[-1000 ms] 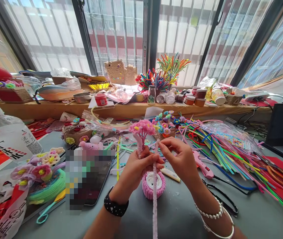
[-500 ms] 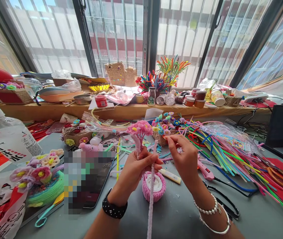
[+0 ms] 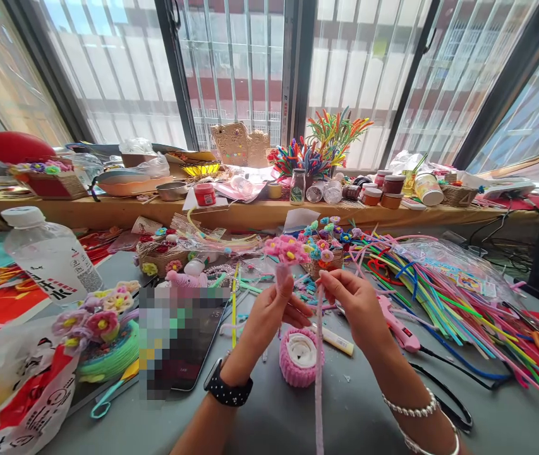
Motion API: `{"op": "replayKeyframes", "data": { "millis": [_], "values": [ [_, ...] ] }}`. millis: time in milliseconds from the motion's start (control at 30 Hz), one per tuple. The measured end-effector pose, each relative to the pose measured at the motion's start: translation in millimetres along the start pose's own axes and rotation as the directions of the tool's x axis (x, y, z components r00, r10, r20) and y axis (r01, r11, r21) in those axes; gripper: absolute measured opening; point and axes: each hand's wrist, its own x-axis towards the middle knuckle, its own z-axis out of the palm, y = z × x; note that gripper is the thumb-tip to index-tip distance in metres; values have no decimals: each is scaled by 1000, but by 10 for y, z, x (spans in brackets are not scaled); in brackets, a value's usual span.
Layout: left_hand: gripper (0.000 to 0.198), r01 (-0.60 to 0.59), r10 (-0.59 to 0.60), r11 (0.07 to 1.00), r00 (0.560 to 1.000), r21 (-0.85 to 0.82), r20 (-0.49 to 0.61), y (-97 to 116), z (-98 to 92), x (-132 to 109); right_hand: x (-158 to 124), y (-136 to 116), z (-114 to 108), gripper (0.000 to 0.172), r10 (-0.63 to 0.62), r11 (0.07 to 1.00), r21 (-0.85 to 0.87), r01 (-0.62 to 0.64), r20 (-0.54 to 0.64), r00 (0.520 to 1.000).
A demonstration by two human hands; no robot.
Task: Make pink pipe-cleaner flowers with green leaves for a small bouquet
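My left hand (image 3: 276, 313) holds a small bunch of pink flowers (image 3: 288, 249) with yellow centres, its thumb against the pale pink wrapped stems and its other fingers partly spread. The fingertips of my right hand (image 3: 351, 302) pinch the upper end of a long pale pink fuzzy strip (image 3: 319, 373), which hangs down past the bottom of the view. Below my left hand a round pink knitted pot (image 3: 292, 374) with a white coil inside stands on the grey table (image 3: 269, 423). The strip passes in front of the pot's right edge.
A glue stick (image 3: 334, 339) and pink glue gun (image 3: 399, 328) lie to the right, near many coloured fuzzy stems (image 3: 435, 297). To the left are a phone (image 3: 193, 354), a large bottle (image 3: 54, 256) and a green flower piece (image 3: 112, 354). Jars (image 3: 297, 186) line the ledge behind.
The strip's upper end has left my left hand and is now in my right fingertips, farther right. My left fingers have loosened, and the flowers have tilted forward. The view has shifted slightly left.
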Motion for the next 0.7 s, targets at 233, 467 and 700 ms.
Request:
{"op": "replayKeyframes", "data": {
  "millis": [233, 467, 700],
  "values": [
    [38, 42, 200, 710, 945, 703, -258, -24, -354, 86, 25, 106, -15, 26, 3, 1000, -14, -3, -18, 1000],
    [27, 378, 141, 283, 893, 882, -428, -69, -509, 101, 51, 125, -4, 26, 19, 1000, 4, -19, -5, 1000],
    [35, 379, 155, 198, 898, 904, -411, -42, -445, 64, 62, 113, -22, 25, 18, 999, 37, -18, -2, 1000]
  ]
}}
